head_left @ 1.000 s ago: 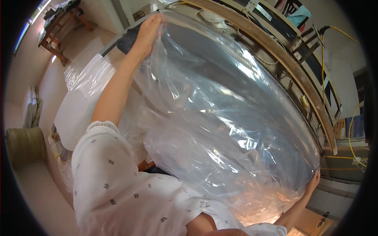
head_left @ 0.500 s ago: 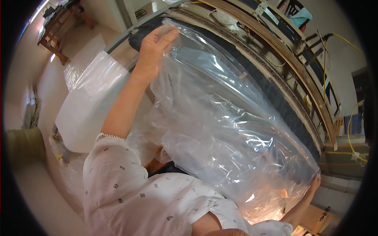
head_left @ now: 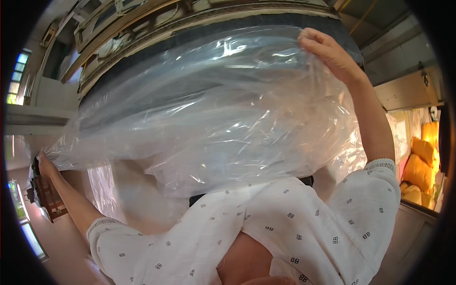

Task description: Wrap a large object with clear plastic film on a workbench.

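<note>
A wide sheet of clear plastic film stretches between my two hands, wrinkled and shiny, its near part hanging in folds against my front. My right hand pinches its far right corner, with the arm reaching forward. Out at the far left, my left hand grips the opposite end, the film bunched at the fingers. Beneath the film's far edge lies a dark padded work surface, partly seen through the plastic.
Beyond the dark surface runs a machine frame with wooden rails and wires. A wooden cabinet panel stands at the right, near yellow bundles. More plastic film hangs at the lower left beside a wooden stand.
My view has swung to the right. My left hand has gone from high ahead to low at the far left, while my right has come up to the far edge; both still hold the film.
</note>
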A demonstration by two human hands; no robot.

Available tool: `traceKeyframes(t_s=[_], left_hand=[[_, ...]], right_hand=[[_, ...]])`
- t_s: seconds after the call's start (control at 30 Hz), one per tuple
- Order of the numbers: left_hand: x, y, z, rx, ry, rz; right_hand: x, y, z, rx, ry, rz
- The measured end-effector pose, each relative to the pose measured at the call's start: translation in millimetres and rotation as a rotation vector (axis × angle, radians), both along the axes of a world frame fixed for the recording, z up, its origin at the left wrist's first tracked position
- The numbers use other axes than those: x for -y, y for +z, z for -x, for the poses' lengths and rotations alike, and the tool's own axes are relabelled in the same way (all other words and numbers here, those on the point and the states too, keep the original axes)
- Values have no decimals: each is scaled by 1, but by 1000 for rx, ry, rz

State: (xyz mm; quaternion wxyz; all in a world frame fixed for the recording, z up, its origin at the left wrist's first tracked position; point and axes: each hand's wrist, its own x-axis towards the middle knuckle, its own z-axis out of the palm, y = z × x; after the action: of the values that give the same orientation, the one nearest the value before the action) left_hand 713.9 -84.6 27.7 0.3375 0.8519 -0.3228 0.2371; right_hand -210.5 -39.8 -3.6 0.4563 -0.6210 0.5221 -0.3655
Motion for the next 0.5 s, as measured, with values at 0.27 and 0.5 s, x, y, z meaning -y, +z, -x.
traceKeyframes(t_s=[0.27,0.5], left_hand=[[16,31,567,-437,-1375,-438],[-19,-27,717,-940,-1700,-512]], right_hand=[[-26,-12,8,35,-116,119],[-30,17,35,-182,24,324]])
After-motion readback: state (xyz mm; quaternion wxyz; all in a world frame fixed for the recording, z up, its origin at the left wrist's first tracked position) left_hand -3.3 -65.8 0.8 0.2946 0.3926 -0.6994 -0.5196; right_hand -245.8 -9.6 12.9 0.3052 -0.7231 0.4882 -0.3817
